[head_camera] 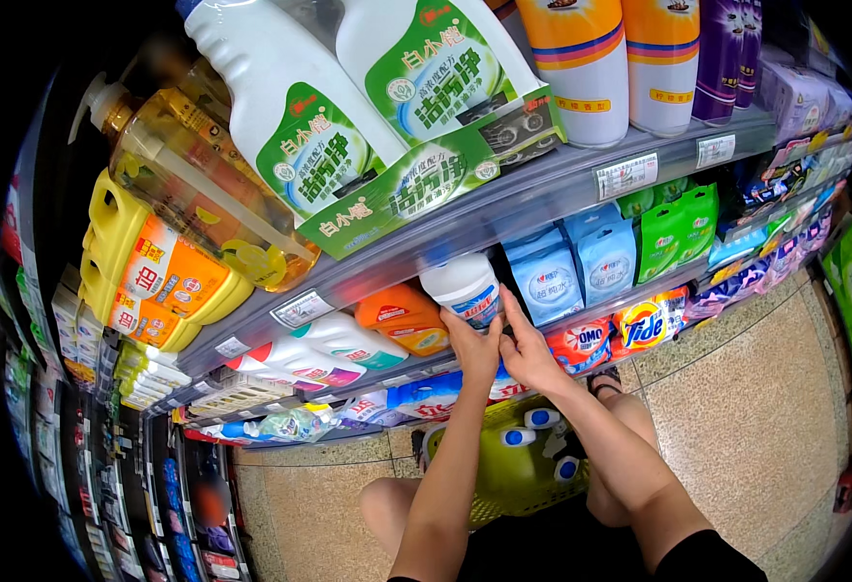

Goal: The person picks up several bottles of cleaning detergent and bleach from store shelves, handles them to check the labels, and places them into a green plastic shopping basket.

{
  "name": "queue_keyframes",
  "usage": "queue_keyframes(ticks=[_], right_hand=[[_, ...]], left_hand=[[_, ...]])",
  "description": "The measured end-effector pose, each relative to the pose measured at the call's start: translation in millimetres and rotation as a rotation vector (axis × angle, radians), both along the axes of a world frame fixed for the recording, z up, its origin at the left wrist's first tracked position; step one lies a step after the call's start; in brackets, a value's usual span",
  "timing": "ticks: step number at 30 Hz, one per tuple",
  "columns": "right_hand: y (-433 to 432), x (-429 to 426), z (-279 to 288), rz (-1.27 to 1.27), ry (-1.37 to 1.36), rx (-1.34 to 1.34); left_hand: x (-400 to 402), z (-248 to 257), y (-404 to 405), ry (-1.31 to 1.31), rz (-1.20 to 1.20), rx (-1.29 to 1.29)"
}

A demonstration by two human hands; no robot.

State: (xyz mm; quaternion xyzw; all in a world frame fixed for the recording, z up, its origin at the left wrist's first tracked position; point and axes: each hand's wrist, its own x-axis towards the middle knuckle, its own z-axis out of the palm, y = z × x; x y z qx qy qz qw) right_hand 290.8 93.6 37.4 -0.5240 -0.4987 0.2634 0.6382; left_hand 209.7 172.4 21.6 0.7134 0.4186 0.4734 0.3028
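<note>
Between my two hands is a white plastic container (462,280) with a blue and red printed label, at the front of the middle shelf. My left hand (471,343) grips its near left side. My right hand (530,345) is on the near right side, its fingers bent around the label. Left of it on the shelf lies an orange detergent bottle (402,314). To the right stand light-blue wipes packs (546,280). Below my forearms, between my legs, a yellow-green plastic basket (487,502) holds pale bottles with blue caps (518,437).
The upper shelf edge (484,200) juts out above my hands and carries price tags. On it stand white cleaner bottles (287,131) in a green carton, a pump bottle (207,196) and spray cans (578,73). Detergent bags (651,320) fill the lower shelf. Tiled floor (746,407) lies right.
</note>
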Motion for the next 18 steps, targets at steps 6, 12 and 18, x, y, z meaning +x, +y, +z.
queue_keyframes(ticks=[6, 12, 18], right_hand=[[3, -4, -1, -0.049, -0.055, -0.036], [-15, 4, 24, 0.019, 0.099, -0.184], [-11, 3, 4, -0.154, -0.026, -0.15]], left_hand=[[-1, -15, -3, -0.083, 0.014, -0.167], [2, -11, -53, -0.019, 0.048, 0.102], [-10, -7, -47, 0.378, 0.026, 0.329]])
